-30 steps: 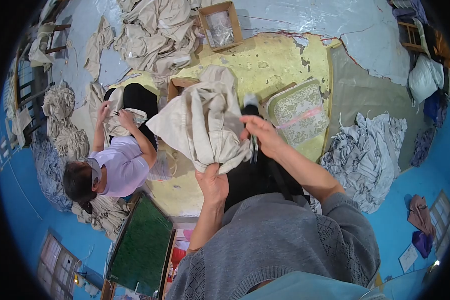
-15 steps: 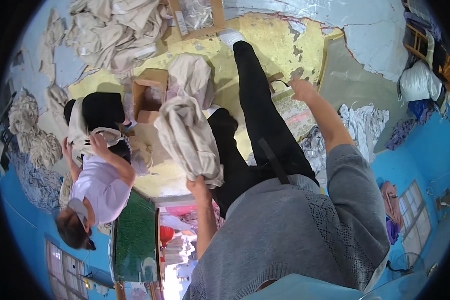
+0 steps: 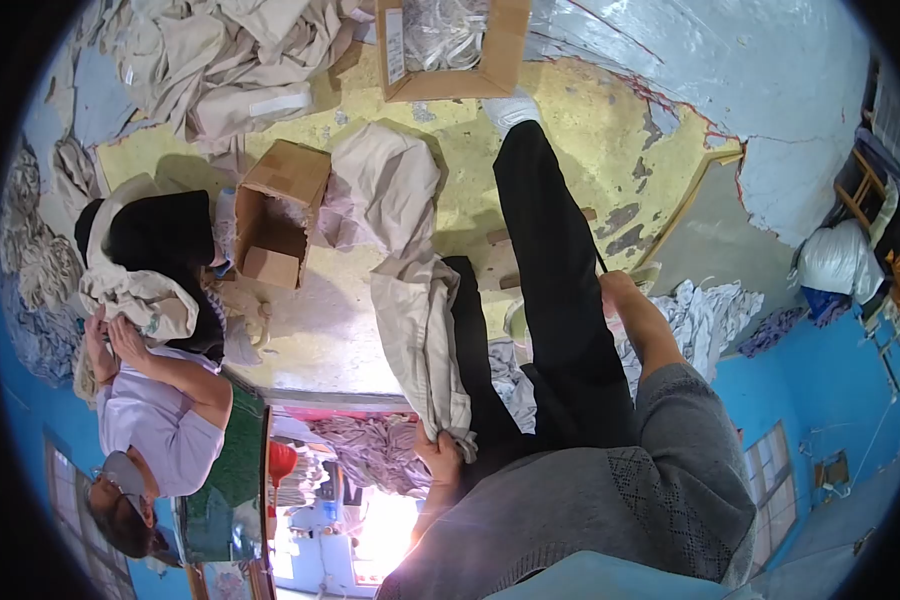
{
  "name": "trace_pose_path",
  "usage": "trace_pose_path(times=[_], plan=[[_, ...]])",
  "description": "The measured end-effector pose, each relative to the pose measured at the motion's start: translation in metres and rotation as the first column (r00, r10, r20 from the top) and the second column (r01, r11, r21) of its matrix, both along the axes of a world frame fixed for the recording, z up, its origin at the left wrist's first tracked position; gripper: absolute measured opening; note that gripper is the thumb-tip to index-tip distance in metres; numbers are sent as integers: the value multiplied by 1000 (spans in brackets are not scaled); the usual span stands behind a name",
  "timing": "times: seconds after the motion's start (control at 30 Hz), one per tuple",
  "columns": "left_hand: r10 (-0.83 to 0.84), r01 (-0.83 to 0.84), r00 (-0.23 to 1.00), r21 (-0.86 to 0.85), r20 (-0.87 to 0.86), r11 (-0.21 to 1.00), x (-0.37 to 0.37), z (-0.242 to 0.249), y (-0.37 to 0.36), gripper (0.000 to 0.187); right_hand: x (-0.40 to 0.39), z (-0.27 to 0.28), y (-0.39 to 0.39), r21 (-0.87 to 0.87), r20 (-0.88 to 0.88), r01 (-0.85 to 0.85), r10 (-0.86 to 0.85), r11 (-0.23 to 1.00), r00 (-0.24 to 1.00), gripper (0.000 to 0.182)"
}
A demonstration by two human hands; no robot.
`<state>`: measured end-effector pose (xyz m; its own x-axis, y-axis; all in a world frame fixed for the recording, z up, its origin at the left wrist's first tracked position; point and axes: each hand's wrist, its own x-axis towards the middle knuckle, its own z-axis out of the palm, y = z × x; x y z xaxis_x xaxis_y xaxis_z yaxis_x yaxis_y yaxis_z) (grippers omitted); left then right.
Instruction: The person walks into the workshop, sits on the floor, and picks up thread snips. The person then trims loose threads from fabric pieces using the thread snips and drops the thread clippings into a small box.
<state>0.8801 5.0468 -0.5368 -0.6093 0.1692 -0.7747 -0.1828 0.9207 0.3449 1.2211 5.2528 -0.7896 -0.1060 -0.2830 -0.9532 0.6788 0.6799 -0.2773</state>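
My left hand (image 3: 438, 458) is closed on the near end of a beige cloth garment (image 3: 418, 335), which lies lengthwise beside my left leg. Just beyond it on the floor is another bunched beige cloth (image 3: 385, 180), partly overlapped by the first. At the outer side of my right leg is my right hand (image 3: 620, 292), its fingers curled and partly hidden by the black trouser leg. A thin dark strip shows at these fingers; I cannot tell what it belongs to.
An open cardboard box (image 3: 285, 205) stands left of the cloth, another box (image 3: 395, 90) with white strips ahead. A large beige cloth pile (image 3: 230, 60) lies far left. Pale striped cloths (image 3: 705, 325) lie right. A co-worker (image 3: 160, 400) sits left, handling beige cloth.
My left hand has drawn the beige garment toward me and stretched it out lengthwise. My right hand has come back from reaching ahead to beside my right leg. The camera view has shifted.
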Motion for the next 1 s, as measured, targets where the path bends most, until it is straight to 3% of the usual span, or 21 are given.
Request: trace_pose_path(times=[0.2, 0.43, 0.6, 0.77, 0.93, 1.0], plan=[[256, -256, 967, 100, 18, 961, 14, -11, 7, 28, -42, -10, 7, 18, -30, 23, -22, 1000, 999, 35], [426, -429, 903, 115, 51, 896, 34, -36, 6, 31, -75, -13, 40, 5, -112, 5, -4, 1000, 994, 31], [408, -387, 909, 196, -81, 901, 41, -68, 27, 32, -73, -15, 91, -41, -192, 29, -36, 999, 981, 28], [569, -487, 808, 371, -150, 790, 52, -111, 40, 25, -85, -27, 146, -138, -353, 78, -123, 987, 928, 25], [646, -426, 706, 555, -291, 715, 78, -145, 44, 24, -104, -42, 203, -278, -588, 75, -232, 958, 775, 23], [594, -384, 723, 508, -354, 771, 94, -149, 35, 32, -119, -53, 221, -272, -662, 52, -226, 961, 715, 22]])
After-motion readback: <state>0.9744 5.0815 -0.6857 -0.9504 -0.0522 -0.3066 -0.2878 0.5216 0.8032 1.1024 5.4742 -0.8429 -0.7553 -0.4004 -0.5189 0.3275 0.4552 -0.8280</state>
